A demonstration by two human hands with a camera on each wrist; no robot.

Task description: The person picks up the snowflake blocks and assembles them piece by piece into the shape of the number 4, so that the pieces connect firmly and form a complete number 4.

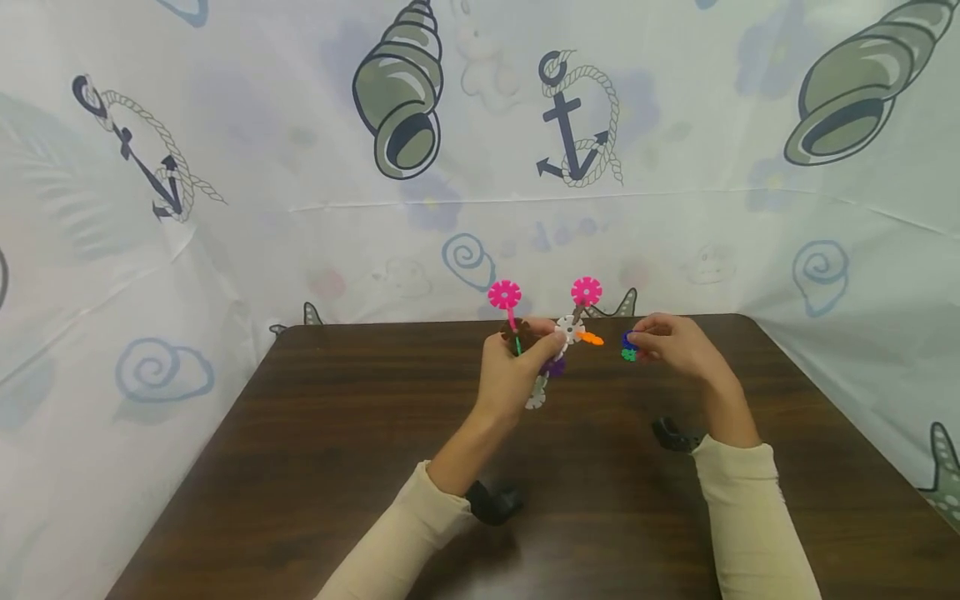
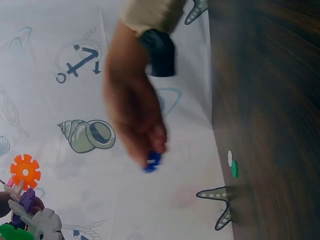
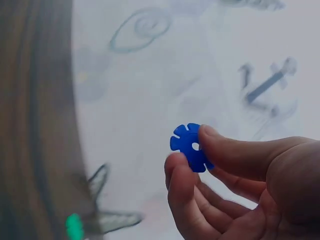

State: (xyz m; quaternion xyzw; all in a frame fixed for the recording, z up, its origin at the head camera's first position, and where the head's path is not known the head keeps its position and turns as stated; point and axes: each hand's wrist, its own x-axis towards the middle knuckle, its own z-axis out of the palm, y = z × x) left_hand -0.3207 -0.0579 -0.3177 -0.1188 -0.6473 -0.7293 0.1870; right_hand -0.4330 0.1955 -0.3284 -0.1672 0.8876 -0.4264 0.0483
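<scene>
My left hand point(image 1: 507, 371) grips a built-up figure of notched plastic discs. Two pink discs point(image 1: 587, 292) stand at its top on stems, with white, brown, orange point(image 2: 25, 171), purple point(image 2: 27, 201) and green discs joined below. Part of the figure is hidden by my fingers. Off to the right, apart from it, my right hand point(image 1: 678, 343) pinches one blue notched disc point(image 3: 189, 147) between thumb and fingers. The blue disc has a hole in its middle. In the left wrist view the right hand point(image 2: 134, 102) looks blurred.
A green disc point(image 2: 235, 168) and a white disc point(image 2: 230, 158) lie on the dark wooden table point(image 1: 337, 458) near its far edge. A patterned white cloth point(image 1: 300, 167) hangs behind and beside the table. Black wrist straps point(image 1: 495, 502) show below both hands.
</scene>
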